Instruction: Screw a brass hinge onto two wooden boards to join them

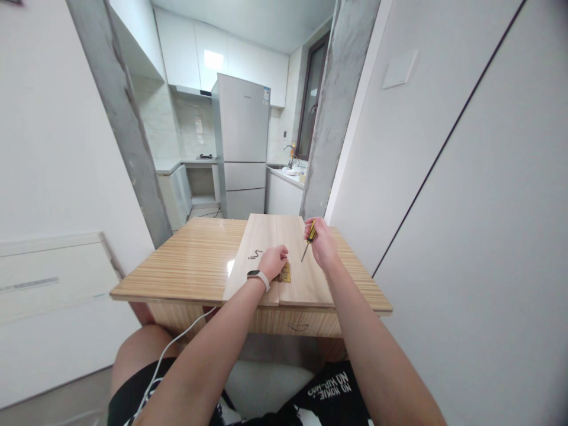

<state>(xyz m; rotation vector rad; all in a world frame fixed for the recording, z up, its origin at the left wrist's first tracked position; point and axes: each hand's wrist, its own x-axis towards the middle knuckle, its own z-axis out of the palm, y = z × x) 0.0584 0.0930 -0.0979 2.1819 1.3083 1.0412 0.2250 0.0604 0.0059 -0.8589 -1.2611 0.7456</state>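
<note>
While the person sits close to the counter (190,260), two pale wooden boards (266,248) lie side by side on it, and I take these boards as my landmark. At the near part of the boards, just on the seam between them, lies a small brass-coloured hinge (286,273). The left hand (273,260) is curled into a loose fist and rests on this hinge, pressing it down; a white watch sits on the wrist. Slightly beyond and to the right of the hinge, the right hand (320,241) is closed around a screwdriver (308,239) with a yellow and black handle. Its thin shaft slants down toward the board, and the tip is near the hinge but apart from it.

I judge that the tip may slip off a screw head and scratch the smooth board, or hit the left fingers, because they are so near. The hinge may also shift if the pressure is weak.

On the left board, beyond the left hand, lie some small dark screws (254,255). Far behind the boards stands a grey refrigerator (242,145).
</note>
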